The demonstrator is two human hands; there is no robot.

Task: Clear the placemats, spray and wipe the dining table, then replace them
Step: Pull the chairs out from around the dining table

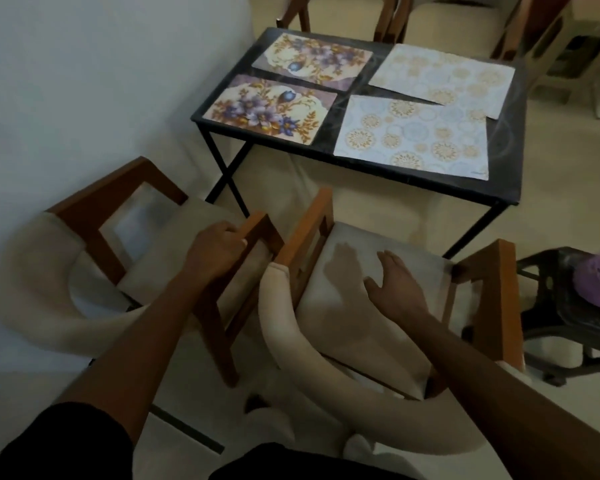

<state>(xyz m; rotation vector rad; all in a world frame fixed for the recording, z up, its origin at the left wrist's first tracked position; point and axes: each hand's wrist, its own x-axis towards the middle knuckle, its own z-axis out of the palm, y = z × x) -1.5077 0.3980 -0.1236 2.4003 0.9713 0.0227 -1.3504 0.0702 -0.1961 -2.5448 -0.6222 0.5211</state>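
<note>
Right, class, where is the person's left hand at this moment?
In the head view, the left hand grips the wooden armrest of the left-side chair, just left of centre.

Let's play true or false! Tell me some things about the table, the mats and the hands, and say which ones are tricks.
1. Four placemats lie on the black table. True.
2. Every placemat has flowers. False: only two do; the other two have circles.
3. The left hand grips a chair's wooden arm. True.
4. The right hand holds a spray bottle. False: it is open and holds nothing, spread over a chair seat.
5. The placemats are stacked in one pile. False: they are spread out across the table.
</note>
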